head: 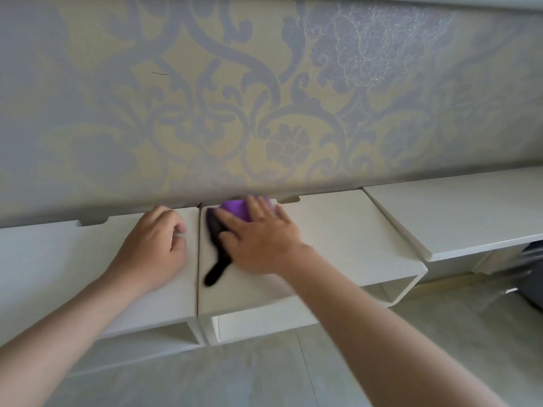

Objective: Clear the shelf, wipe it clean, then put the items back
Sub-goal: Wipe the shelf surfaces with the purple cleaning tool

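A low white shelf unit (338, 230) runs along the wall, seen from above. My right hand (258, 239) lies flat on its top with fingers spread, pressing on a purple object (235, 211) near the wall and touching a black handled object (217, 259), blurred, that looks like a brush or comb. My left hand (152, 245) rests on the neighbouring white unit (58, 259) to the left with its fingers curled under; something small and pale may sit at the fingertips, too unclear to tell.
Patterned wallpaper (264, 98) rises right behind the units. A third white unit (455, 212) stands to the right, with a dark object (531, 277) on the floor beside it. Open cubbies (264, 324) show under the tops. Pale floor lies in front.
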